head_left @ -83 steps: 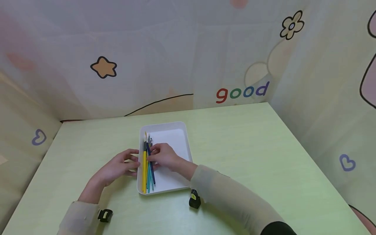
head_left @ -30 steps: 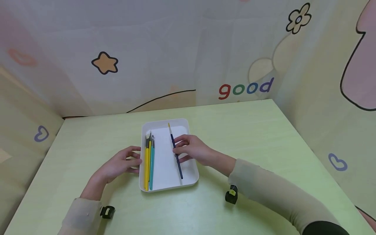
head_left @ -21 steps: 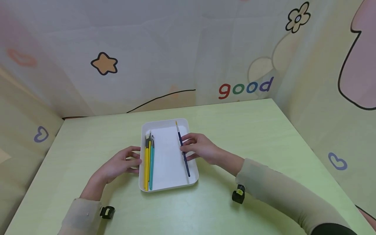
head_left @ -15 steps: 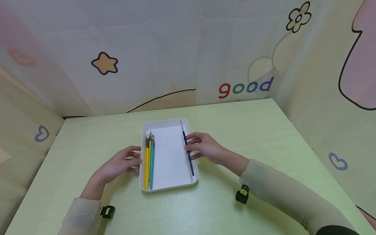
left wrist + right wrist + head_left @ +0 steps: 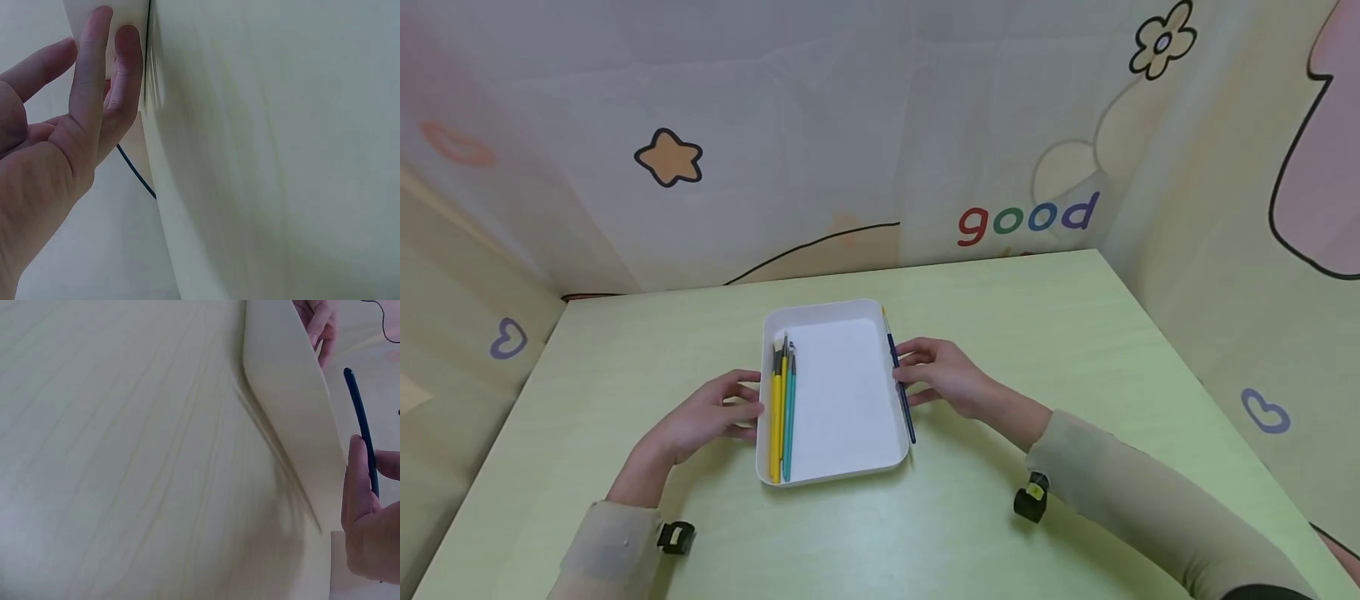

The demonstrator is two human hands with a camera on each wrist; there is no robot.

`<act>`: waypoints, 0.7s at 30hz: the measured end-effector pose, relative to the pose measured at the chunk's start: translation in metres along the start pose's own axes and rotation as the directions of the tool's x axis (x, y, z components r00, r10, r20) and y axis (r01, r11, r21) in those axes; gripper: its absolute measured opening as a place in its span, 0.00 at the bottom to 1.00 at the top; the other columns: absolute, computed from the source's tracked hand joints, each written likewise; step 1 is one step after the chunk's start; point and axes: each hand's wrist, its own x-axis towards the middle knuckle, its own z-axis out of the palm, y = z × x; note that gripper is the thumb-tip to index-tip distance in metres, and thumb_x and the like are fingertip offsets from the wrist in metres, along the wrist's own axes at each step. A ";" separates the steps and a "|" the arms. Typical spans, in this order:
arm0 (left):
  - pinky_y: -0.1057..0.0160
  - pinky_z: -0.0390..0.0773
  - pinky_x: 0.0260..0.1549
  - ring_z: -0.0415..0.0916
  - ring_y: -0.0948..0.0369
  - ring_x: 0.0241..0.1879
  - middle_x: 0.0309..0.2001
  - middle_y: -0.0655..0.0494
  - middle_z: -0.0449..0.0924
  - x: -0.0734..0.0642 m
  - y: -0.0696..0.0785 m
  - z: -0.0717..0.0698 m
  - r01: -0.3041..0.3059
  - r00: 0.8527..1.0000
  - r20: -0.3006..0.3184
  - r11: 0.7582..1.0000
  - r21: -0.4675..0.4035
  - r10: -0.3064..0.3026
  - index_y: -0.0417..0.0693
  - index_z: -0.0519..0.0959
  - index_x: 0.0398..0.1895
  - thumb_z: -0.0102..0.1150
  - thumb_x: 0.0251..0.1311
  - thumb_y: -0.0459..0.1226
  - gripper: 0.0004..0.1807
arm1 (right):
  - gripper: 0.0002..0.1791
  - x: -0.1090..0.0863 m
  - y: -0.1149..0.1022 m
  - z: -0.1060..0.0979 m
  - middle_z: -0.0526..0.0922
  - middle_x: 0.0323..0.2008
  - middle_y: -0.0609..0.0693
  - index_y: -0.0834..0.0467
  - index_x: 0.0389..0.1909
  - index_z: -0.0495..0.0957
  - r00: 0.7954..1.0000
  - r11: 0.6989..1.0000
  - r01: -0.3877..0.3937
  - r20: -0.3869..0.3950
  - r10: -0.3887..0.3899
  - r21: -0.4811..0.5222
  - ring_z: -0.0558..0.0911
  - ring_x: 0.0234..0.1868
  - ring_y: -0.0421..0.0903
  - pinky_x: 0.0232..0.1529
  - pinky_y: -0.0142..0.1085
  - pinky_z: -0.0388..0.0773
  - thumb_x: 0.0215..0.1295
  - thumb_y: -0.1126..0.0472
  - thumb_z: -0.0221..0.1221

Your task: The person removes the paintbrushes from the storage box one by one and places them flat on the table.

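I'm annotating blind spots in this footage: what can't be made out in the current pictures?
Right wrist: bristle end of the slim dark blue paintbrush, hidden by the right hand.
Left wrist: most of the white rectangular tray, cut off by the top edge.
Head: the number of teal paintbrushes, too small and close together.

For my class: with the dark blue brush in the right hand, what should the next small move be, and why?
Probably shift the dark blue brush slightly right: the right hand pinches it along the right edge of the tray, so lowering it straight down there might catch the side.
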 end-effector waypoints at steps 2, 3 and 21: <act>0.55 0.86 0.47 0.81 0.49 0.48 0.59 0.36 0.69 0.000 0.000 0.000 -0.004 1.000 -0.001 1.000 0.001 0.004 0.37 0.59 0.76 0.61 0.72 0.36 0.34 | 0.23 0.001 0.002 -0.002 0.78 0.52 0.60 0.65 0.64 0.72 1.000 1.000 0.003 -0.008 -0.003 -0.001 0.83 0.44 0.50 0.43 0.45 0.88 0.71 0.66 0.64; 0.55 0.86 0.47 0.81 0.49 0.48 0.59 0.36 0.69 0.000 -0.001 0.000 -0.005 1.000 -0.001 1.000 0.001 0.005 0.37 0.59 0.75 0.61 0.72 0.36 0.34 | 0.23 0.002 0.003 -0.004 0.78 0.52 0.60 0.66 0.64 0.72 1.000 1.000 0.005 -0.009 -0.005 -0.002 0.83 0.43 0.50 0.43 0.44 0.88 0.71 0.66 0.64; 0.54 0.86 0.48 0.81 0.49 0.48 0.58 0.37 0.70 -0.002 -0.005 0.004 -0.021 1.000 -0.008 1.000 0.006 0.021 0.37 0.60 0.75 0.61 0.72 0.36 0.33 | 0.22 0.013 0.020 -0.005 0.78 0.48 0.60 0.69 0.62 0.70 0.998 0.999 -0.014 -0.061 0.011 -0.048 0.81 0.38 0.47 0.38 0.41 0.88 0.70 0.70 0.62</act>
